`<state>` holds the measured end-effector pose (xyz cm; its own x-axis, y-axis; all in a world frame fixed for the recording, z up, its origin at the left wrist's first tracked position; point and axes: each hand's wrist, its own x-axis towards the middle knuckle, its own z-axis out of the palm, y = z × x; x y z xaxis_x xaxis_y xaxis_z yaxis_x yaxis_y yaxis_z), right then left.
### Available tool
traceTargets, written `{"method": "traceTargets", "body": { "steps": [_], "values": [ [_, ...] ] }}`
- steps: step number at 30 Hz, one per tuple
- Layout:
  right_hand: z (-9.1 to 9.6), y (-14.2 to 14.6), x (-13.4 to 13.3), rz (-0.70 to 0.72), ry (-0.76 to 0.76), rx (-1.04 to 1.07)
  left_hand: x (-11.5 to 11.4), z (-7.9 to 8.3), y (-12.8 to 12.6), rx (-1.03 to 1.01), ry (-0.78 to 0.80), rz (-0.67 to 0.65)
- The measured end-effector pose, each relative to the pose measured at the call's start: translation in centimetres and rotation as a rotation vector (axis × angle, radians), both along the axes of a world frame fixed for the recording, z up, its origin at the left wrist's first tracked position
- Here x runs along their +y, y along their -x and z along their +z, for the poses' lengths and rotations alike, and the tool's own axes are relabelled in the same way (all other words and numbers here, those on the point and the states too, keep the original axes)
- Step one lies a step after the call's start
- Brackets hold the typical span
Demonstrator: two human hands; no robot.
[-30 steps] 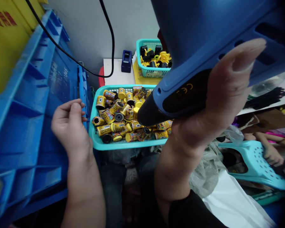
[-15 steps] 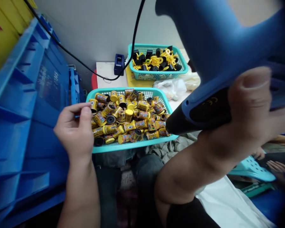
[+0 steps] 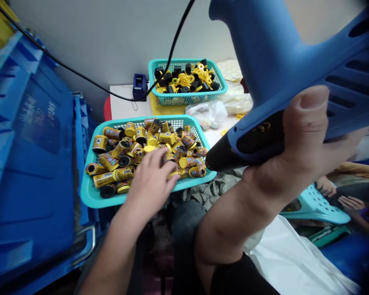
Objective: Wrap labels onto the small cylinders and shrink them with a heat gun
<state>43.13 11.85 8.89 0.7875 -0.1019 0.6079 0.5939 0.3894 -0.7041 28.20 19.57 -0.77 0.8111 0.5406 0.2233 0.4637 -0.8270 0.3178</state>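
Observation:
My right hand (image 3: 307, 147) is wrapped round a blue heat gun (image 3: 273, 98) with a black nozzle, held up over the right side. The nozzle points down and left, its tip at the right end of a turquoise plastic basket (image 3: 90, 198). Small yellow printed cylinders (image 3: 110, 161), some with yellow lids and some showing black ends, fill this basket in a loose heap. Over the middle of the heap, my left hand (image 3: 150, 180) lies with its fingers stretched out and thumb apart, at or just above the cylinders. Its fingertips partly hide the pieces under them.
Behind stands another turquoise basket (image 3: 187, 98) of black and yellow parts, beside a dark blue tape dispenser (image 3: 140, 87) and plastic bags (image 3: 209, 114). A black cable (image 3: 92, 84) hangs across. Blue crates (image 3: 37, 135) crowd the left. Another person's hands (image 3: 326, 187) show at right.
My left hand has moved from the basket's left edge to the middle of the heap, its fingers opening out of a pinch. My right hand still holds the heat gun. The view has shifted.

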Motion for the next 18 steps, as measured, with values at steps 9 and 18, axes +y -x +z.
{"method": "traceTargets", "body": {
  "steps": [9,18],
  "values": [
    [0.5,0.4,0.2,0.176,-0.051,-0.012,1.6,0.6,2.7,-0.084,0.143,-0.036],
    [3.1,2.7,-1.5,0.069,0.111,0.151,4.0,0.7,4.3,-0.454,0.096,0.150]
  ]
}}
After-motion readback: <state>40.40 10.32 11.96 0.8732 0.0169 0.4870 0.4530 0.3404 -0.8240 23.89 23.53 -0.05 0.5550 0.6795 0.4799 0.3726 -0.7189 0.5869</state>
